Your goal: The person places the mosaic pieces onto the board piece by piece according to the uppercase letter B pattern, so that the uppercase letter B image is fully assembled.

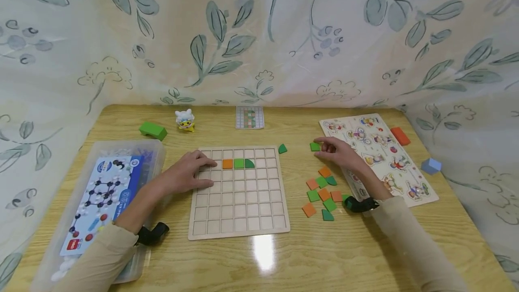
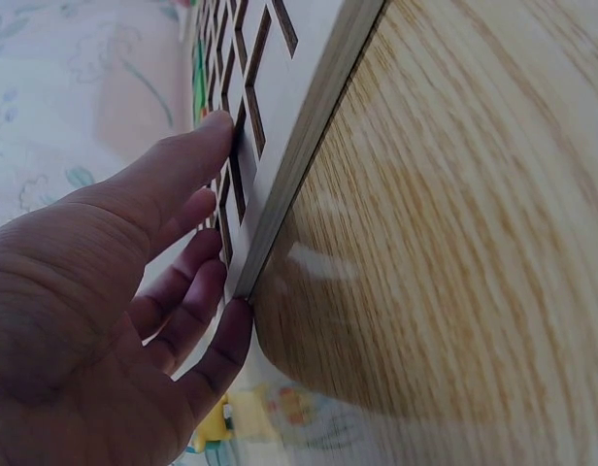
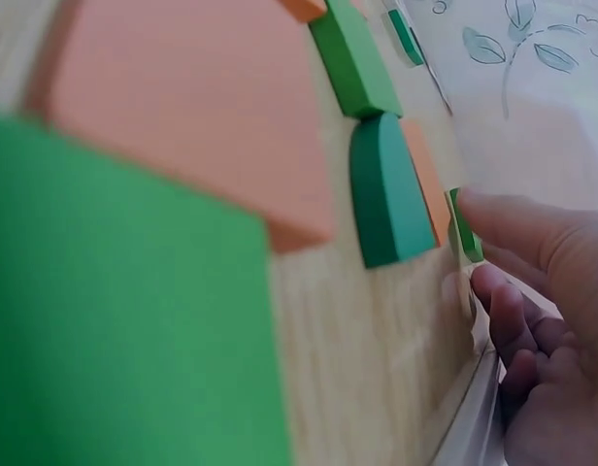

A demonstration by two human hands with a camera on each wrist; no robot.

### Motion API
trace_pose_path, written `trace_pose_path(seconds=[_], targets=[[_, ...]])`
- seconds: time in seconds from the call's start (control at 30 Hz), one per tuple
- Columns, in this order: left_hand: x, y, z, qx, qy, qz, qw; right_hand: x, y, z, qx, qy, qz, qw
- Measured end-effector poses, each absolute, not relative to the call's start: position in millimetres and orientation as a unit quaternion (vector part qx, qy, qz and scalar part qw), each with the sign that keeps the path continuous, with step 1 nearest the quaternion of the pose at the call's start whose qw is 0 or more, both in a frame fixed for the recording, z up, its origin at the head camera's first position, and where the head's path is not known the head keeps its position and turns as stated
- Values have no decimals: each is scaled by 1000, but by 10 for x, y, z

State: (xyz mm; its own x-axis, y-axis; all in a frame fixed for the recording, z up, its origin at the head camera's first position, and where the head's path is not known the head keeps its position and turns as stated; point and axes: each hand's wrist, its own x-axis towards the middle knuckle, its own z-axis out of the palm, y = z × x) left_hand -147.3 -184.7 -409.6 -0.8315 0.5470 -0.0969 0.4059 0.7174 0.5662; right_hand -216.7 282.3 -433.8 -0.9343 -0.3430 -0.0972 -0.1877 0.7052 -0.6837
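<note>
Flowered cloth hangs behind a wooden table. From the head, the left hand, fingers apart, rests at a board's left edge; the right hand pinches a green square off its right side. Left wrist: fingertips meet the board. Right wrist: loose tiles lie nearer.

head view: up high, facing forward and down, fits the whole grid board
left wrist view: super close, tipped sideways, facing the left hand
right wrist view: way low, tiles right in its face
overlap: head + left wrist share the board, head + right wrist the tiles
</note>
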Motion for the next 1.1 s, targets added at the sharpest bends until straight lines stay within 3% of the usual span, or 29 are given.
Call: trace_pose_path(seconds=[1.1], targets=[[-1469, -1849, -4114, 254, 919, 272, 129, -2131, 2754, -4333, -102, 920, -361, 116]])
